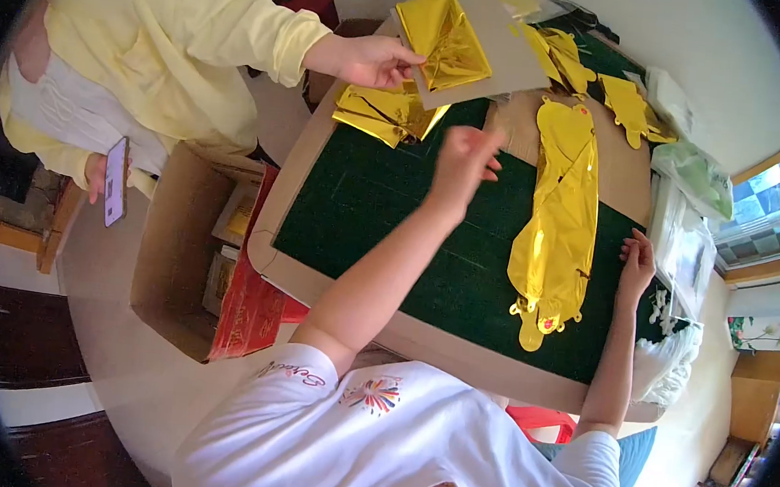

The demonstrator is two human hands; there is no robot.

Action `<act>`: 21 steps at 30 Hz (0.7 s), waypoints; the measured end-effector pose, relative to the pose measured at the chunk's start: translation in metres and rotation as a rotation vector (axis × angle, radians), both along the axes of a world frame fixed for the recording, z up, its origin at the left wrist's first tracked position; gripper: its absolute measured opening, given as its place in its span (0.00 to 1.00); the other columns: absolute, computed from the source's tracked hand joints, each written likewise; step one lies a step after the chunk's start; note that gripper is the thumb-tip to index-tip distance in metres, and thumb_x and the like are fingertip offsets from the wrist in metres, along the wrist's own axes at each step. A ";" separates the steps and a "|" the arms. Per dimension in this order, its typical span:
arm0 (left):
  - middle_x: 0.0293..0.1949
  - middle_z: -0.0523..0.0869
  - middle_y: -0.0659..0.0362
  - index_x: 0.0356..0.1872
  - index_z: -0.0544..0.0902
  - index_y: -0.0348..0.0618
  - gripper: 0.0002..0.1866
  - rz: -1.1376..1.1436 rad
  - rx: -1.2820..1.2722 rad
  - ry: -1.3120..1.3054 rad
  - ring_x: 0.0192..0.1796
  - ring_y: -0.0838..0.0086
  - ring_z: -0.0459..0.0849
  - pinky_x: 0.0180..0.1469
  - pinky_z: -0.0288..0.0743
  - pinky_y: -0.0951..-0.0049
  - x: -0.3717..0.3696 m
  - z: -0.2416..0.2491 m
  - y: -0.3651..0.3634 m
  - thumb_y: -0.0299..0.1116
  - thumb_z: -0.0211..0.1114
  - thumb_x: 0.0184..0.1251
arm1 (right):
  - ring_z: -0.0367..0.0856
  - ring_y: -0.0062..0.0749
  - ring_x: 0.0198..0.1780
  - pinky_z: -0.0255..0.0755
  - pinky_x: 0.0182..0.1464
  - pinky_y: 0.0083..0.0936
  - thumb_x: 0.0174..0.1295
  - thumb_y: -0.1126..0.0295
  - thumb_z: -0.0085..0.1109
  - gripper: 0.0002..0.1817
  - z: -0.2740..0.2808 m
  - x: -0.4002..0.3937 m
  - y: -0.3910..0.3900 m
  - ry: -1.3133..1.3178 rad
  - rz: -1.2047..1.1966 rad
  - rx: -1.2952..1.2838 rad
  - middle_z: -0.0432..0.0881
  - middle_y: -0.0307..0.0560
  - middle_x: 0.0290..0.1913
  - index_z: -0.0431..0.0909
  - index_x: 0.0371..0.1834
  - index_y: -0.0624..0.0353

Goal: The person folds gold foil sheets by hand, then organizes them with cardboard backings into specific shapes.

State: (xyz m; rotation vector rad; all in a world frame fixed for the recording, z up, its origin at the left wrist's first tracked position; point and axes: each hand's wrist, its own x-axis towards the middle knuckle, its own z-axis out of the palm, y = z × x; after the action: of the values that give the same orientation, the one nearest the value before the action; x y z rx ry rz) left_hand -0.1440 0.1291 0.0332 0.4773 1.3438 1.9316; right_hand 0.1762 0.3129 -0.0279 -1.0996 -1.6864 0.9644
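A flat, uninflated gold foil balloon (pixel 565 211) lies lengthwise on the dark green tabletop, with small tabs along its ends. My left hand (pixel 466 162) hovers over the green surface left of it, blurred by motion, its fingers partly curled. To the right of the balloon, my right hand (pixel 637 259) rests near the table's right side, fingers loosely bent and apart, nothing visible in them. At the upper left another person's hand (pixel 377 61) grips a folded gold foil piece (pixel 444 42) together with a grey-brown sheet (pixel 514 66).
More gold foil (pixel 384 115) lies at the table's far left corner, and further pieces (pixel 623 104) at the back. Clear plastic bags (pixel 683 239) line the right edge. An open cardboard box (pixel 178 254) stands left of the table. The other person holds a phone (pixel 116 183).
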 end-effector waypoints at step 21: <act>0.34 0.85 0.61 0.41 0.81 0.41 0.12 -0.244 -0.200 0.317 0.32 0.80 0.81 0.35 0.72 0.80 -0.006 0.000 -0.025 0.39 0.59 0.68 | 0.75 0.17 0.33 0.71 0.36 0.14 0.69 0.74 0.47 0.12 0.006 -0.003 -0.008 -0.040 0.006 0.026 0.81 0.38 0.35 0.79 0.50 0.60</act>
State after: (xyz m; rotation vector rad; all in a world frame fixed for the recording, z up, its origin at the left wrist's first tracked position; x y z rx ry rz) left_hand -0.1495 0.1038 0.0331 0.8318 1.5770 1.5492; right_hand 0.1732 0.3050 -0.0221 -1.1035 -1.7304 0.9271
